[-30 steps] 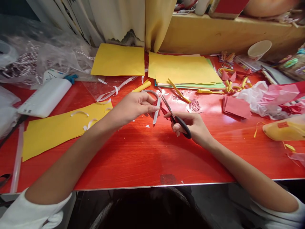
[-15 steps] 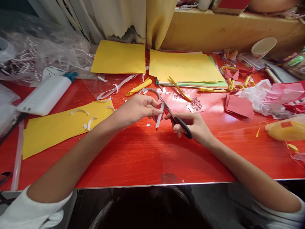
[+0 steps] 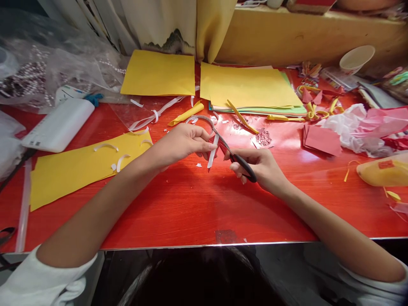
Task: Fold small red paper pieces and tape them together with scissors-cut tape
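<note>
Left hand (image 3: 185,144) is pinching a white strip (image 3: 212,157) between thumb and fingers, its grip narrow, just above the middle of the red table (image 3: 191,212). The strip's lower end is pointing between six and seven o'clock. At three o'clock from it, the right hand (image 3: 259,168) is holding the scissors (image 3: 245,168) by their black handles, fingers curled around them, the blades aiming toward eleven, close to the strip; whether they are touching it, I cannot tell.

Around the strip, a yellow paper roll (image 3: 187,114) is lying near at eleven, with a yellow sheet (image 3: 159,74) resting farther out that way. A stack of paper (image 3: 248,85) is sitting at one, a white cup (image 3: 357,58) is leaning at two, and red paper pieces (image 3: 321,140) are lying at three. Toward nine, yellow strips of paper (image 3: 63,174) are bearing small white curls (image 3: 123,162).
</note>
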{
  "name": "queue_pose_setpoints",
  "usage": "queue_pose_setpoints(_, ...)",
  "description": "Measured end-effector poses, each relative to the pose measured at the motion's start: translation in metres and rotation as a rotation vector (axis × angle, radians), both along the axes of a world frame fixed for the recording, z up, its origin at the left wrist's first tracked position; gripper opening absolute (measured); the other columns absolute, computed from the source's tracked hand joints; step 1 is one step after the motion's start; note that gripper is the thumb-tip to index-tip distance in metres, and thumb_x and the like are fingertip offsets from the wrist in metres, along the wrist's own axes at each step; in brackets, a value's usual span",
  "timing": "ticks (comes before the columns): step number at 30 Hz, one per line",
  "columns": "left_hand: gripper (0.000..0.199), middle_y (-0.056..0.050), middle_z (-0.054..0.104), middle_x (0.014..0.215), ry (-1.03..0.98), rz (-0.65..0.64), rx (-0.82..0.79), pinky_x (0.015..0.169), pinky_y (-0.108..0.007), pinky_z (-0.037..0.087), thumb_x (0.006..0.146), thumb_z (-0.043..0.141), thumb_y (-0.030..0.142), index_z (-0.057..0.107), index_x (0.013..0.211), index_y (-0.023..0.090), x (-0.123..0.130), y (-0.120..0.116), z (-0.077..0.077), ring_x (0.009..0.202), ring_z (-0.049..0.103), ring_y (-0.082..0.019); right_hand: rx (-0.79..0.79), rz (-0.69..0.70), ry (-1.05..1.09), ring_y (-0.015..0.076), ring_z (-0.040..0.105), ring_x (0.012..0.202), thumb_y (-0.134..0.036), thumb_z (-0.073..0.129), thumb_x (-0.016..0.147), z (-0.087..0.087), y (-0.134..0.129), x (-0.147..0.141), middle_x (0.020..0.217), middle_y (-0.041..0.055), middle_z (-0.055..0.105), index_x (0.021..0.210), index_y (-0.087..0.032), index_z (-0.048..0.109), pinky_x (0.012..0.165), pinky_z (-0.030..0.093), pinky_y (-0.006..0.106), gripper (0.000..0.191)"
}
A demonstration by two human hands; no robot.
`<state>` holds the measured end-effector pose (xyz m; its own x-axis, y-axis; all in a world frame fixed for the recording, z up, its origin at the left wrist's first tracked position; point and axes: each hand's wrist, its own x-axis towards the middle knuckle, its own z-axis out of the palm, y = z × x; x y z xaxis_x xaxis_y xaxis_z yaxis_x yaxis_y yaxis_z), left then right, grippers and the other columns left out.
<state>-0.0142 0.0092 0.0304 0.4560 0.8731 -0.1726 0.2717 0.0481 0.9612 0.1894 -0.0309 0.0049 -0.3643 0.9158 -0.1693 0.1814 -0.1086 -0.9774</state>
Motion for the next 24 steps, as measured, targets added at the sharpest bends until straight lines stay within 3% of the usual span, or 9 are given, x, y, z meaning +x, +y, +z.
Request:
queue_pose_setpoints(6,0.006,-0.005,0.065,0.065,-0.056,0.009,0.044,0.065,-0.032,0.051,0.070,0.069,0.019,0.065,0.067,0.015,-0.001,0.004,-0.003,0.063,0.064,-0.017,-0.033,-0.012,0.067,0.0063,0.040,0.037,-0.045,0.071,0.070,-0.005,-0.001,0.000,0.047,-0.0047,0.047,0.074,-0.016,0.064,0.035,0.029,0.021,0.030)
queue_pose_setpoints(12,0.008,0.000,0.062,0.062,0.004,-0.100,0.257,0.061,-0.029,0.050,0.072,0.066,0.018,0.063,0.065,0.017,-0.010,0.009,-0.003,0.061,0.062,-0.014,-0.092,0.018,0.280,0.0074,0.039,0.033,-0.059,0.059,0.075,-0.008,0.004,0.006,0.046,-0.0022,0.050,0.077,-0.016,0.061,0.035,0.022,0.024,0.043)
queue_pose_setpoints(19,0.003,-0.002,0.067,0.085,0.127,-0.076,0.558,0.078,-0.030,0.051,0.077,0.060,0.019,0.063,0.078,0.018,-0.009,0.000,-0.002,0.087,0.064,-0.016,-0.092,-0.020,0.338,0.0120,0.048,0.051,-0.070,0.045,0.077,-0.007,0.011,0.006,0.065,0.0027,0.054,0.097,-0.019,0.059,0.036,0.023,0.023,0.056)
queue_pose_setpoints(24,0.009,-0.004,0.068,0.099,0.061,-0.163,0.589,0.085,-0.029,0.052,0.081,0.053,0.016,0.061,0.085,0.018,-0.003,-0.006,-0.001,0.097,0.064,-0.016,-0.030,-0.013,0.390,0.0155,0.055,0.069,-0.069,0.051,0.075,-0.013,0.011,0.001,0.085,0.0060,0.058,0.106,-0.022,0.056,0.039,0.036,0.022,0.057)
